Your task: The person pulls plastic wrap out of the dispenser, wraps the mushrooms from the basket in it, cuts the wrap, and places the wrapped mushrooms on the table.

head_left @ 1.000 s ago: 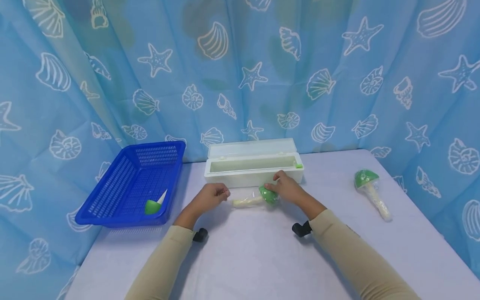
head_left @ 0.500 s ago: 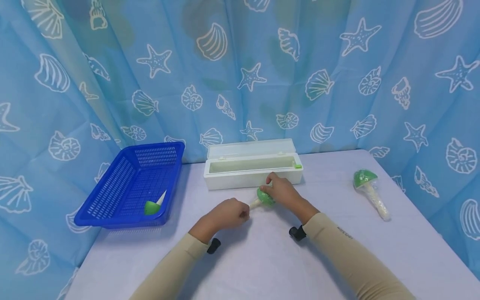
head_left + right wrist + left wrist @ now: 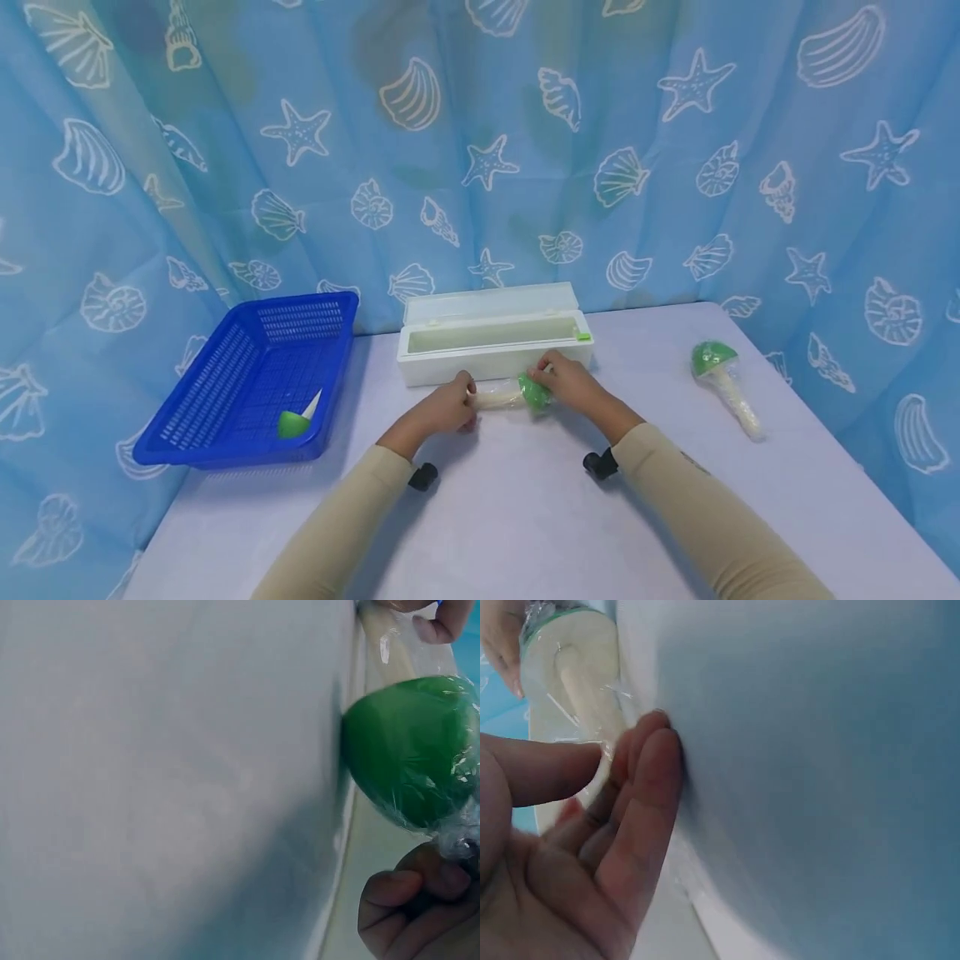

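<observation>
Blue mesh basket (image 3: 330, 408) at far left, small green-and-white piece (image 3: 292, 424) inside. Left hand (image 3: 447, 406) pinches the stem end of a clear-wrapped, green-capped mushroom-shaped piece (image 3: 534, 392), which sits crosswise right in front of the open white box (image 3: 468, 367). Can't tell if it touches the tabletop. Right hand (image 3: 566, 383) pinches wrap at the cap end. Second wrapped mushroom-shaped piece (image 3: 733, 398) lies far right, well apart.

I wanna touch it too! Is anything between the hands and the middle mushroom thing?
Only clear plastic wrap, around the middle mushroom thing: the right hand is at its green cap, the left hand by its stem. Nothing else visible.
</observation>
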Demonstrator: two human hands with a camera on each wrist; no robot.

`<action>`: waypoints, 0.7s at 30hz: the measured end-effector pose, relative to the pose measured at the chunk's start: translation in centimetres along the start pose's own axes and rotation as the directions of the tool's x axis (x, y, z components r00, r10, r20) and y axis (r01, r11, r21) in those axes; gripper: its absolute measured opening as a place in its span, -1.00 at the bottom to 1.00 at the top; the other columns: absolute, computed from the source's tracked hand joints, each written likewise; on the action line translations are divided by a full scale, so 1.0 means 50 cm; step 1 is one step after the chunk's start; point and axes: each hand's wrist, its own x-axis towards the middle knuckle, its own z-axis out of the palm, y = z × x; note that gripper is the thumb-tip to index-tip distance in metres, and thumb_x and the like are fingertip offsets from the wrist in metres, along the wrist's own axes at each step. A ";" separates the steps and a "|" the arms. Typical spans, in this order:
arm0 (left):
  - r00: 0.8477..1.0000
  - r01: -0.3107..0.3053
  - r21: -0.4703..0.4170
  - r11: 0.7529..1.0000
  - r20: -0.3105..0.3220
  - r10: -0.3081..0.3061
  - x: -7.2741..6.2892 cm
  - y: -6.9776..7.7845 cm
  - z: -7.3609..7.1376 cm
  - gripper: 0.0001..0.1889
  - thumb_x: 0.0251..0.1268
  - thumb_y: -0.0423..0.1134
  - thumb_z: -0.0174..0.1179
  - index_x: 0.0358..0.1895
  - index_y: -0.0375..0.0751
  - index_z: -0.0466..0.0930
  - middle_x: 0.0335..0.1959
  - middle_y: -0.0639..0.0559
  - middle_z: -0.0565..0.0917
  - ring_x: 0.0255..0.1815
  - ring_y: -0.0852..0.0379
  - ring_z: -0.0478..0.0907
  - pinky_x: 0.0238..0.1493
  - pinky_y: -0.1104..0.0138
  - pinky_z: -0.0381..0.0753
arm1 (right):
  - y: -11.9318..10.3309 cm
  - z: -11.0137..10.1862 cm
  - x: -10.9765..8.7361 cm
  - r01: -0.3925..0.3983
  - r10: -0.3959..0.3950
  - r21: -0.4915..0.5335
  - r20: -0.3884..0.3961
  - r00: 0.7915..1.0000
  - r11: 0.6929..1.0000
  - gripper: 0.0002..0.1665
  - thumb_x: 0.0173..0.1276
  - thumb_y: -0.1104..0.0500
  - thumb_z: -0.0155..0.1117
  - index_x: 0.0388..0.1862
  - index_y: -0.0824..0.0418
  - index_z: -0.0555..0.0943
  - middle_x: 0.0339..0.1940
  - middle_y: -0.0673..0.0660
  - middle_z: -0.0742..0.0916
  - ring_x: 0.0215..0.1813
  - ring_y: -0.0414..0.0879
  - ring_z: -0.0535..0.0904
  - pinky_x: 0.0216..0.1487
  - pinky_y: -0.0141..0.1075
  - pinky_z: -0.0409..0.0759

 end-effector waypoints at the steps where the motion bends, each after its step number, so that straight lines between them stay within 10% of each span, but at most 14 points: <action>1: 1.000 0.023 0.010 1.000 -0.018 -0.022 0.006 0.000 0.000 -0.68 0.33 -0.45 0.09 0.08 -0.29 0.27 -0.46 -0.05 0.62 -0.50 0.09 0.61 -0.44 0.26 0.58 | -0.001 -0.001 0.001 -0.003 0.003 0.004 0.003 1.000 1.000 -0.57 0.47 -0.14 0.11 0.00 0.19 0.41 -0.42 0.09 0.56 -0.37 -0.05 0.45 -0.33 -0.21 0.43; 6: 0.991 0.077 0.330 0.941 -0.129 -0.036 0.025 0.010 0.006 -0.73 0.17 -0.22 0.31 -0.09 -0.18 0.53 -0.47 0.05 0.58 -0.49 0.11 0.51 -0.40 0.22 0.51 | -0.001 -0.012 0.003 0.005 -0.005 -0.008 0.007 1.000 1.000 -0.45 0.43 -0.13 0.18 0.15 0.22 0.34 -0.37 0.12 0.55 -0.37 -0.04 0.46 -0.33 -0.20 0.45; 11: 0.985 -0.010 0.548 0.836 -0.140 0.103 0.014 0.015 0.007 -0.84 0.04 -0.12 0.33 -0.43 -0.04 0.54 -0.47 0.11 0.48 -0.46 0.13 0.40 -0.43 0.25 0.42 | -0.004 -0.012 0.006 0.044 -0.044 -0.042 0.006 0.999 0.998 -0.52 0.49 -0.04 0.12 0.21 0.21 0.34 -0.37 0.13 0.53 -0.38 -0.04 0.44 -0.36 -0.20 0.43; 21: 0.982 -0.074 0.540 0.839 -0.107 0.155 -0.022 0.035 0.009 -0.85 0.08 -0.14 0.23 -0.30 -0.05 0.52 -0.58 0.17 0.52 -0.57 0.15 0.41 -0.52 0.27 0.40 | -0.041 -0.005 -0.006 0.231 -0.238 -0.172 -0.022 0.971 0.958 -0.66 0.42 0.15 0.24 0.12 0.25 0.54 -0.46 0.01 0.56 -0.42 -0.11 0.45 -0.33 -0.22 0.46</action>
